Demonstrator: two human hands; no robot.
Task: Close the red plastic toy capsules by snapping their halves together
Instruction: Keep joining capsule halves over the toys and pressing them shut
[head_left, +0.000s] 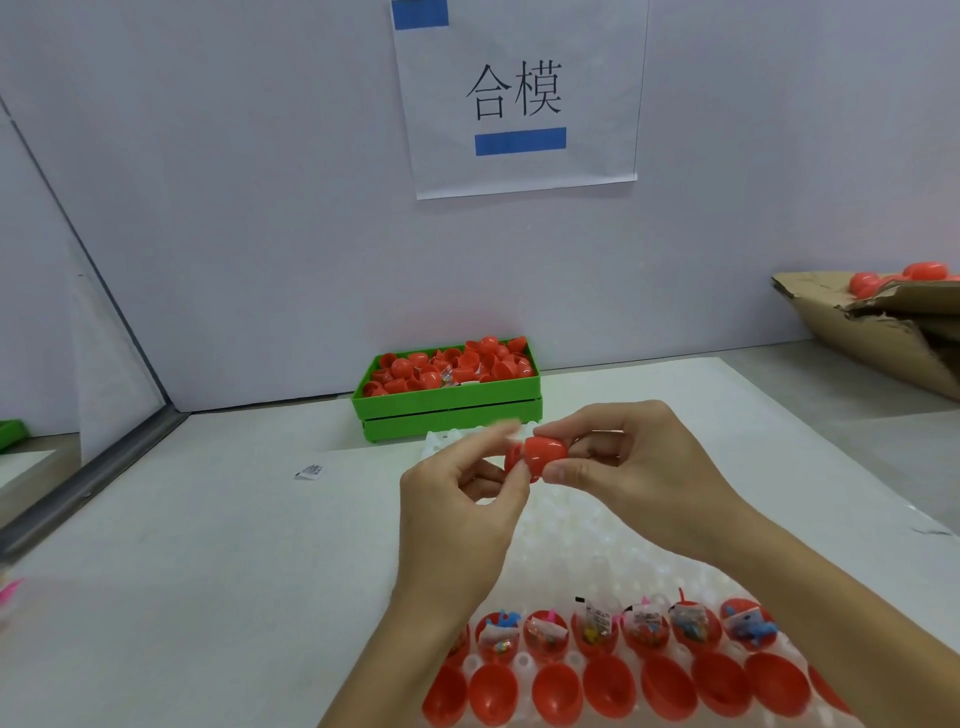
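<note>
Both hands pinch one red capsule (540, 456) in the air over the table (208, 545) — the left hand (457, 514) holds one half, the right hand (628, 467) the other. Below them, a white tray (571, 551) holds open red halves (613, 686), some with toys. Behind sits a green box (447, 413) full of red shells.
</note>
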